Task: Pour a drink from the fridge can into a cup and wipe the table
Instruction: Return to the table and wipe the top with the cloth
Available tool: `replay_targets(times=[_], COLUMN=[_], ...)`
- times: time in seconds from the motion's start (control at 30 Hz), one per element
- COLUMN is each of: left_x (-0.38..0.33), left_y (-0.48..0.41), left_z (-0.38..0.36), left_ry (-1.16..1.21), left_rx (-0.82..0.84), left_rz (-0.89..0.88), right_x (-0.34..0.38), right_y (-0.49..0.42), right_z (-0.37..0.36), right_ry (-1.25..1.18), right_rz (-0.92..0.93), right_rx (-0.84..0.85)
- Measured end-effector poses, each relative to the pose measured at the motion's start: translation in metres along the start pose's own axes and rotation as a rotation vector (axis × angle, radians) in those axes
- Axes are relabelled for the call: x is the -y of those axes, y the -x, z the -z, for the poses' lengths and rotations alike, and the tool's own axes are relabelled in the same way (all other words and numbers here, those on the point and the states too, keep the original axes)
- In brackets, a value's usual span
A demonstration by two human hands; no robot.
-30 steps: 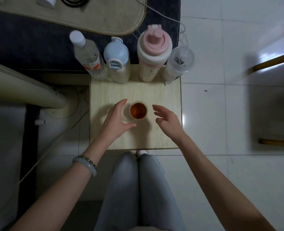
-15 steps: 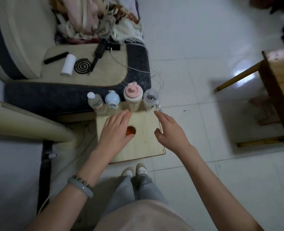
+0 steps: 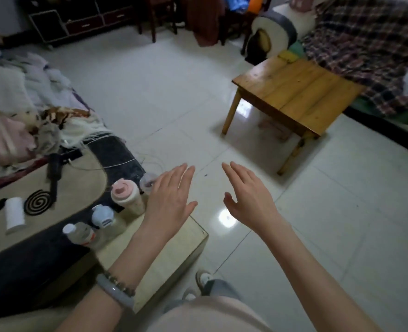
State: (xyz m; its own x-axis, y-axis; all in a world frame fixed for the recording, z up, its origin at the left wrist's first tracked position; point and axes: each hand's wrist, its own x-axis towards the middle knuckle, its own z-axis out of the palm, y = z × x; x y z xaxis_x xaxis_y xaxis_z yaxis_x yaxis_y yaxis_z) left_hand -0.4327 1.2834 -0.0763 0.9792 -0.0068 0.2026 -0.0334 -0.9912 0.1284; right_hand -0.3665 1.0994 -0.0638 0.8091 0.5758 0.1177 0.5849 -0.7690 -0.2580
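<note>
Near edge, 6 o'clock: pale top and grey trousers, one shoe [image 3: 204, 277] on the tile floor [image 3: 342, 236]. Both forearms reach up from the bottom, left from 7 o'clock, right from 5 o'clock. Left wrist has a grey bangle [image 3: 115, 292] plus a bead bracelet. The left forearm crosses over the small light-wood table [image 3: 188, 238] at 7 o'clock and covers the middle of its top; the cup cannot be seen in this view. Left hand [image 3: 169, 202] is palm down over the table's far corner, fingers straight and pressed close together, thumb stuck out to 3 o'clock, holding nothing. Right hand [image 3: 248, 200] is over bare floor, palm down, fingers straight and a little spread, thumb out to 9 o'clock, holding nothing. The hands are apart, a gap of floor between them. On the table's far edge, at 8 to 10 o'clock of the left hand, stand a white-capped clear bottle [image 3: 78, 233], a blue-lidded bottle [image 3: 103, 215], a pink-lidded bottle [image 3: 126, 197] and a clear container [image 3: 148, 180], the last partly behind the left fingers. Beyond, at 9 o'clock, a beige cushion carries a mosquito coil [image 3: 39, 202] and a white roll [image 3: 15, 215]. At 2 o'clock is a low wooden table [image 3: 296, 92], with a plaid blanket [image 3: 366, 44] behind it. At 11 o'clock is a dark cabinet [image 3: 78, 17].
</note>
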Motion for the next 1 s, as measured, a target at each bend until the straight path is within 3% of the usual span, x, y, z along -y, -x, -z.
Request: replay_targets(times=[0.5, 0.77, 1.0], left_x=[-0.184, -0.31, -0.44], left_y=[-0.066, -0.106, -0.146], left_z=[-0.036, -0.069, -0.092], left_ry=[0.119, 0.13, 0.149], left_rx=[0.058, 0.098, 0.1], left_rz=[-0.589, -0.723, -0.701], right_x=[-0.109, -0.214, -0.335], right_y=[0.146, 0.204, 0.252], right_z=[0.05, 0.077, 0.123], right_ry=[0.103, 0.093, 0.092], right_rz=[-0.614, -0.768, -0.79], right_rx=[-0.214, -0.212, -0.235])
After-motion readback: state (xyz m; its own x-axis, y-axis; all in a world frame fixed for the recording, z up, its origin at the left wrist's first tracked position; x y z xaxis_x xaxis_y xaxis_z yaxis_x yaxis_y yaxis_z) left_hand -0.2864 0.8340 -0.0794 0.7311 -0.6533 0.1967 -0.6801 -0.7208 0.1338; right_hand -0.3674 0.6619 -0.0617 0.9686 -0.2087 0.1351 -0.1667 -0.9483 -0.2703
